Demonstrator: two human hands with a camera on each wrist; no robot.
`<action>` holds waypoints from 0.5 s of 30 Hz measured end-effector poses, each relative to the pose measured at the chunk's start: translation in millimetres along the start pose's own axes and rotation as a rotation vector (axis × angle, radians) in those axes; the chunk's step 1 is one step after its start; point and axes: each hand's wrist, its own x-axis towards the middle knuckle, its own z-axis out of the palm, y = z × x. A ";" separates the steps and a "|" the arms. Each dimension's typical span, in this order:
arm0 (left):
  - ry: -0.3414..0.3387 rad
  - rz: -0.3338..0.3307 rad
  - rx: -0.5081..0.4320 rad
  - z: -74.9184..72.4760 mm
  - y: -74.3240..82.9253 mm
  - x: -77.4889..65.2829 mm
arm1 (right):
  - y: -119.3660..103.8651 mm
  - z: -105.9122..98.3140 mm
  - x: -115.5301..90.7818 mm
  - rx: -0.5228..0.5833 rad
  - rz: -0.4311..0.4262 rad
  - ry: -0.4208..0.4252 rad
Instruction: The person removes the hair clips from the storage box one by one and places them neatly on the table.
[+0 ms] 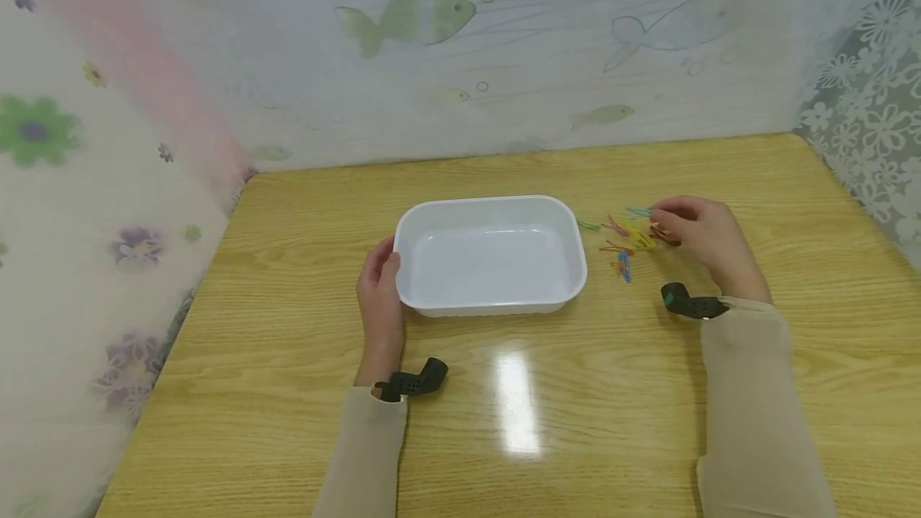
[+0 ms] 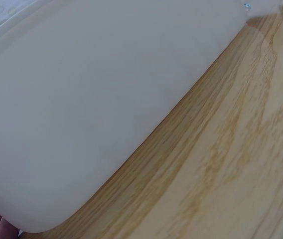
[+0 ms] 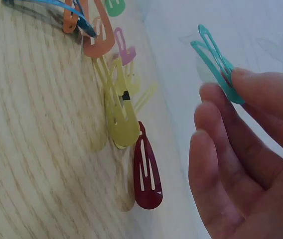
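A white plastic basin [image 1: 489, 312] stands on the table, its inside bare. My left hand [image 1: 381, 282] grips its left end, thumb over the rim and fingers along the outer wall. In the left wrist view the basin's side [image 2: 91, 109] fills most of the picture, with fingertips [image 2: 4, 230] at its corner. Between thumb and index finger my right hand [image 1: 708, 238] pinches a teal snap hair clip [image 3: 218, 67], raised over the table. Below it lie other hair clips: a dark red one [image 3: 148, 174], a yellow one [image 3: 121, 114], an orange one [image 3: 99, 37] and a blue one [image 1: 623, 267].
A green clip [image 1: 588, 225] lies close to the basin's right side. The wood-grain table [image 1: 612, 406] meets a covered wall with fish drawings [image 1: 410, 18] at the back. A flowered covering [image 1: 72, 206] borders the left, and lace-patterned material [image 1: 881, 94] the right.
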 end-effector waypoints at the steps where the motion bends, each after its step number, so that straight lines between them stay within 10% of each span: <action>1: -0.001 0.001 0.000 -0.2 0.0 -0.1 | 0.6 -0.1 -0.2 -0.001 0.008 0.006; 15: -0.008 -0.005 -0.013 -1.0 -0.8 0.6 | 12.5 -1.3 -2.4 0.000 0.078 0.065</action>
